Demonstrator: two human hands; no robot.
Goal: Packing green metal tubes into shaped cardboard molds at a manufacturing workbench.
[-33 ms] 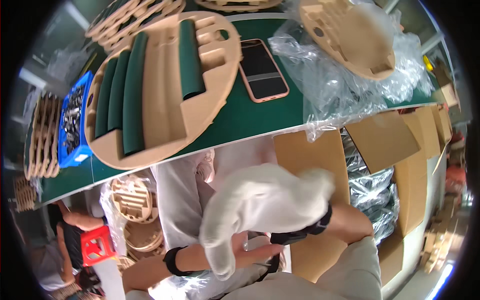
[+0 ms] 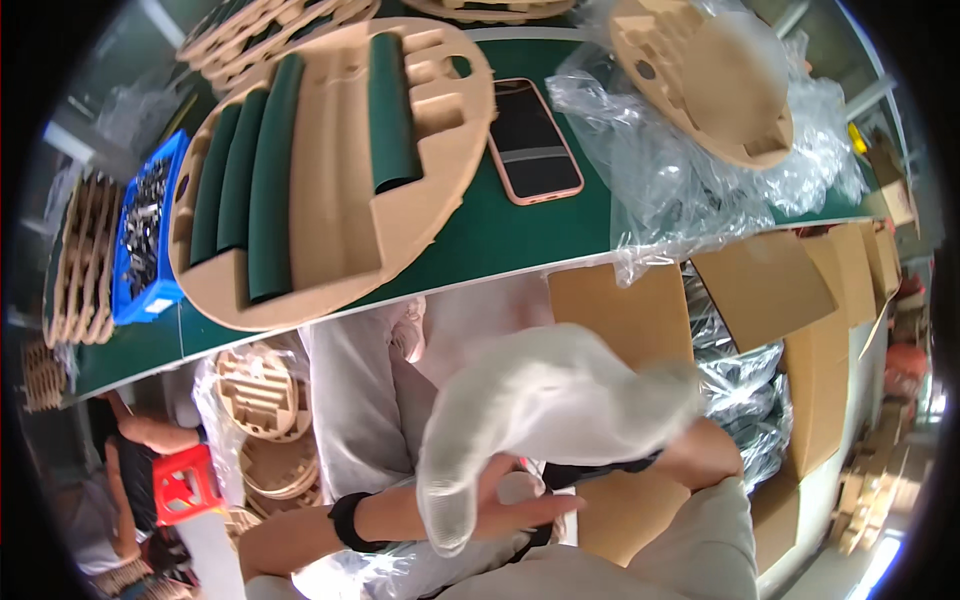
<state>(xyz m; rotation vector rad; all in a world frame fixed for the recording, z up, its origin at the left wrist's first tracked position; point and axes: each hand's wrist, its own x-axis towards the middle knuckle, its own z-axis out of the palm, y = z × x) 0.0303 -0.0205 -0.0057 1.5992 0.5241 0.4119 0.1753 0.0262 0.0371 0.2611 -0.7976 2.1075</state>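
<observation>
My left hand [image 2: 510, 505] is bare, with a black band on its wrist, and reaches in from the lower left. One finger is stretched toward the right; a white glove partly covers the rest. My right hand [image 2: 540, 400] appears inside that white knitted glove, with its arm coming from the lower right. It arches over the left hand, and a gloved finger hangs beside the left wrist. Motion blurs the glove's right end, so how its fingers close is unclear. A dark strip [image 2: 600, 472] shows below the glove. Both hands are above my lap, in front of the table.
The green table [image 2: 500, 245] carries an oval fiberboard piece [image 2: 330, 200] with dark green strips, a phone [image 2: 535, 140], a blue bin [image 2: 150, 235] of small metal parts and plastic wrap [image 2: 680, 190] beneath another molded piece [image 2: 650, 50]. An open cardboard box [image 2: 620, 310] stands at right.
My gloved right hand has shifted slightly to the right. More of my left hand's fingers shows below the glove. The whole view has moved a little.
</observation>
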